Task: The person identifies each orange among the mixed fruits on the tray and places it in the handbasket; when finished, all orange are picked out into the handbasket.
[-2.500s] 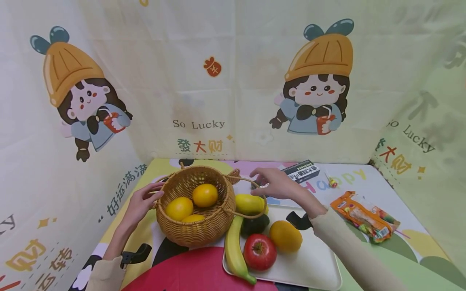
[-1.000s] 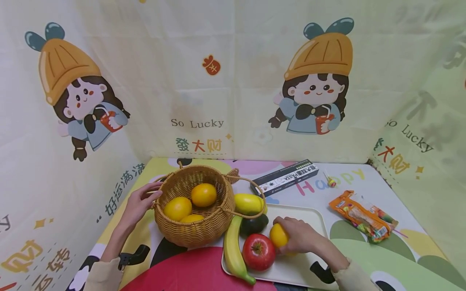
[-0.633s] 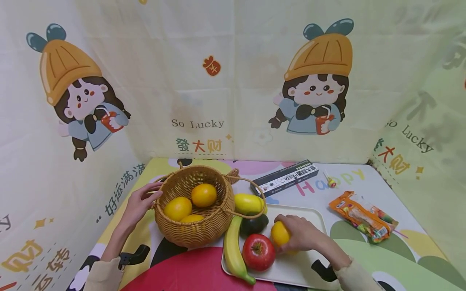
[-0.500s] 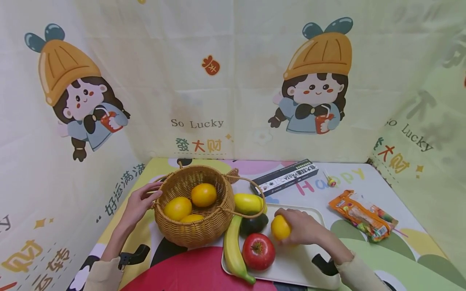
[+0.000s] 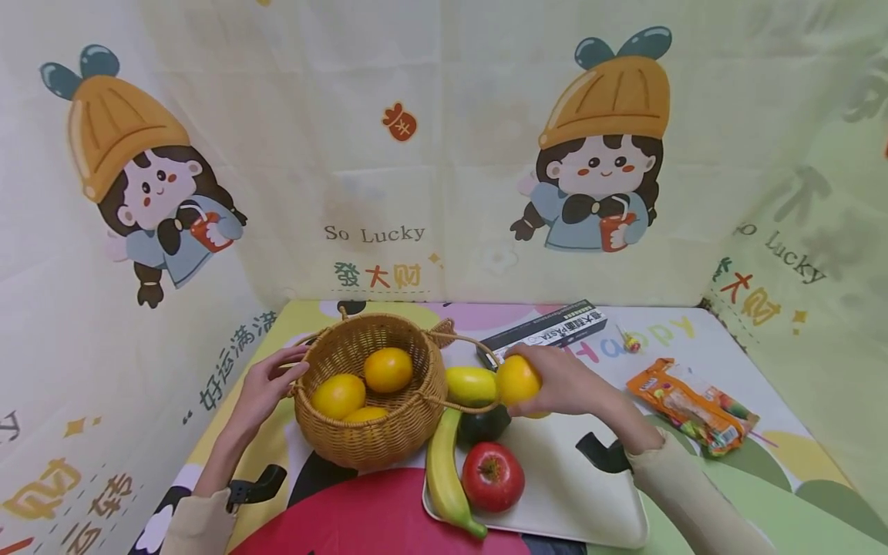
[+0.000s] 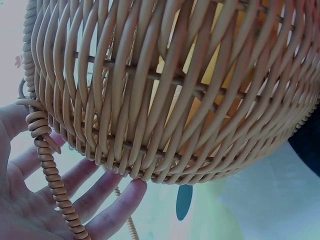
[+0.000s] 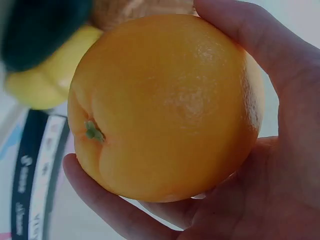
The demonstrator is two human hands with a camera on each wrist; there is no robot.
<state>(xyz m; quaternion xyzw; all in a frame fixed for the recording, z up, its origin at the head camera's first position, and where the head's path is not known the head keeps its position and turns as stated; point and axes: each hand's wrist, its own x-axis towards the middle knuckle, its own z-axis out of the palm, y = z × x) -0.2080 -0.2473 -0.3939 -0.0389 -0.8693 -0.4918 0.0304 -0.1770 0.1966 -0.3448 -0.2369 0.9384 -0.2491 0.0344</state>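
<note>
My right hand (image 5: 565, 381) grips an orange (image 5: 517, 380) above the tray, close to the basket's right handle. In the right wrist view, the thumb and fingers wrap around the orange (image 7: 165, 110), its green stem end showing. At the left, my left hand (image 5: 267, 385) touches the side of the wicker basket (image 5: 371, 443). The left wrist view shows its fingers spread, fingertips against the weave (image 6: 150, 100), and a wound handle (image 6: 56, 185) crossing in front of the palm. Three orange fruits (image 5: 388, 370) are visible inside the basket.
A white tray (image 5: 583, 493) holds a red apple (image 5: 493, 478), a banana (image 5: 446, 478), a dark green fruit (image 5: 486, 425) and a yellow oval fruit (image 5: 472, 385). Behind are a pasta box (image 5: 548, 333) and a lollipop (image 5: 631, 341); an orange snack bag (image 5: 694, 405) lies at right.
My right hand came down to the tray, took hold of the orange, and has lifted it up and leftward toward the basket. My left hand stays at the basket's side.
</note>
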